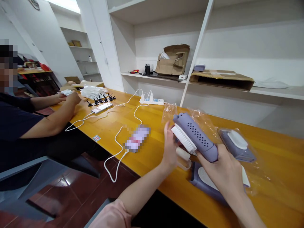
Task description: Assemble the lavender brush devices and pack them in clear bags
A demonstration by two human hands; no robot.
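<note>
At the far left, a seated co-worker in a dark top [16,117] holds both forearms out over a long orange-yellow wooden table [275,177], with a small white item [67,92] between the two hands [71,98]. Beyond those hands lie a crumpled white plastic bag [92,91] and a row of small black metal hooks [101,100]. A smartphone [101,107] lies just in front of the hooks. A thin white charging cable [120,148] loops across the table from a white power strip [152,101] to a pixelated, blurred object [137,138].

The person's left forearm rises from a pink sleeve [111,217] and angles up across the table edge. The left hand [170,148] stands upright and open, its fingers [167,133] reaching up beside the white nylon bristles at one end of a lavender plastic scrub brush with a perforated back [194,137]. The brush is held in the air above the table, tilted, between the two hands. The right hand [220,171] comes in from the lower right, clamped around the brush's rounded end. Beneath the brush lies a second lavender brush [201,180], and just right of it, a third lavender brush in clear plastic wrap [237,145].
</note>
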